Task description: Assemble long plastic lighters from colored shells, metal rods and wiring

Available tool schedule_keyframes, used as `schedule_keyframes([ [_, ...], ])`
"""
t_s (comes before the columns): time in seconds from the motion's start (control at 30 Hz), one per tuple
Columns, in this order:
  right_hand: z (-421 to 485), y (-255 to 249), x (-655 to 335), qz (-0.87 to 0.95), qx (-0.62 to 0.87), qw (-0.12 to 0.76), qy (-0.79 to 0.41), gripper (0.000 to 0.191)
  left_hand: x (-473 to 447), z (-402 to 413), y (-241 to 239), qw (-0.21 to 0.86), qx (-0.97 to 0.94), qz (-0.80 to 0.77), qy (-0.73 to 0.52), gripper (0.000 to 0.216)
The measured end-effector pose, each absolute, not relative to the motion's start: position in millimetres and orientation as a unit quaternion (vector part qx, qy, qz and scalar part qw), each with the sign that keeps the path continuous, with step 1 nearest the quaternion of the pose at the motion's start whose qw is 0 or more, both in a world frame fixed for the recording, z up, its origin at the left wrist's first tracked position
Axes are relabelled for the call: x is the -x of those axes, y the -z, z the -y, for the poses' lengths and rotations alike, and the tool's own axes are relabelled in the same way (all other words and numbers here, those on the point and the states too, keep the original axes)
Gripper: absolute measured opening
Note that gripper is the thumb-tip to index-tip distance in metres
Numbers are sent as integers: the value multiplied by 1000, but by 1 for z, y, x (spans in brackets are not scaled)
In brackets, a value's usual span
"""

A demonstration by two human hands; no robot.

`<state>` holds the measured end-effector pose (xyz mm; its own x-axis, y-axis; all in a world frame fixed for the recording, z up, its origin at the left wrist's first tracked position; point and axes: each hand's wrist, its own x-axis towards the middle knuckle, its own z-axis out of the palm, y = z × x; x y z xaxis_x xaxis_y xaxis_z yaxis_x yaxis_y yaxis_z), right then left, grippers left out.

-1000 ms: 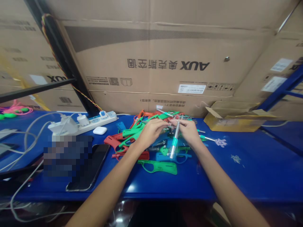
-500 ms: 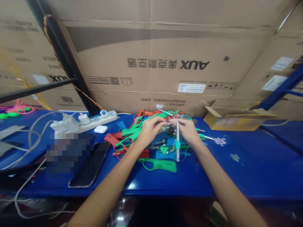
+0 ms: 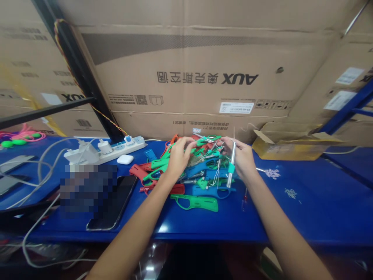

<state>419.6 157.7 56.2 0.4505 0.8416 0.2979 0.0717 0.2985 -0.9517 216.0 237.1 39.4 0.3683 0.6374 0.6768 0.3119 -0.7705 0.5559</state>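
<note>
My right hand is closed around a metal lighter tube with a green collar, which hangs tilted at the right of the pile; thin white wires show near the fingertips. My left hand is over the pile's left side, thumb and fingers curled together; whatever lies between them cannot be made out. Beneath and between both hands is a heap of utility lighter parts: green casings, red casings, blue casings, metal tubes and wires.
A small screwdriver with a red handle lies right of the heap. To the left are a black phone, a white earbud case and a power strip with chargers. An open carton stands at the back right, before large cardboard boxes.
My hands have moved apart. The right one has shifted right with the metal lighter tube, which now tilts more; the left has moved slightly left and up.
</note>
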Motion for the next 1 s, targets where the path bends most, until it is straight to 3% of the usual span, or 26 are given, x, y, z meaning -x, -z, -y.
schedule_keyframes([
  [0.2,-154,-58,-420,449,521,673,-272,43,-204,-228,-49,129,-854,-295,-410,47],
  [0.3,-153,-59,-416,461,522,666,-267,40,-177,-192,-57,95,-849,-307,-420,39],
  [0.4,-152,-60,-413,471,521,662,-262,37,-122,-150,-48,69,-746,-459,-478,36],
  [0.53,-150,-61,-410,481,521,655,-260,34,-37,-117,-16,26,-621,-680,-389,68],
  [0.7,-152,-60,-407,503,525,642,-243,36,-6,-112,0,10,-656,-716,-239,93],
  [1.0,-102,-69,-385,530,538,633,-172,24,-23,-116,-11,-68,-668,-730,-126,83],
])
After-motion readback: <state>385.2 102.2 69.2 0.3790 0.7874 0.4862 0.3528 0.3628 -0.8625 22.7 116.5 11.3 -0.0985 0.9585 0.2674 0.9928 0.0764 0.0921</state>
